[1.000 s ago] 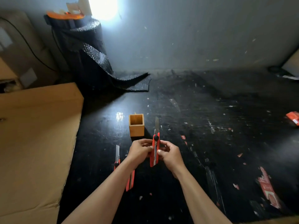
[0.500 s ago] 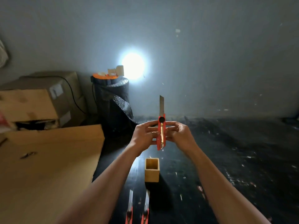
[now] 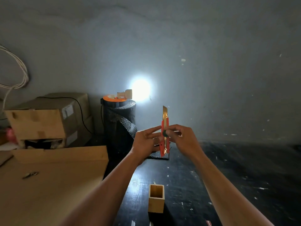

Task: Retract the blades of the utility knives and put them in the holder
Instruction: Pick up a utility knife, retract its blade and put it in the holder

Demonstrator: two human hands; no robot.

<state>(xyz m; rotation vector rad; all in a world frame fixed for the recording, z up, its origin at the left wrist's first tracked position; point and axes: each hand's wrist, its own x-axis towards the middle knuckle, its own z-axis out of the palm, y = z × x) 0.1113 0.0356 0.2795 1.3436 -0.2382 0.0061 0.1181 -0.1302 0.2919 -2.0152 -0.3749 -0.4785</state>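
I hold a red utility knife point(image 3: 164, 141) upright in front of me, well above the dark floor. Its blade point(image 3: 164, 111) sticks out of the top. My left hand point(image 3: 145, 142) grips the lower body from the left. My right hand point(image 3: 182, 139) pinches the black slider knob from the right. A small square wooden holder point(image 3: 156, 203) stands on the floor below my hands, and I see nothing inside its open top. At the bottom edge two blade tips point(image 3: 133, 223) of other knives just show.
A flat cardboard sheet point(image 3: 48, 185) covers the floor on the left, with stacked cardboard boxes point(image 3: 48, 121) behind it. A black roll of bubble wrap point(image 3: 119, 128) with an orange reel on top stands by the wall. A bright light spot point(image 3: 140, 89) glares on the wall.
I lifted the knife off floor level to chest height and my view tilted up. The blade now sticks out less, and the black knob sits lower on the body.
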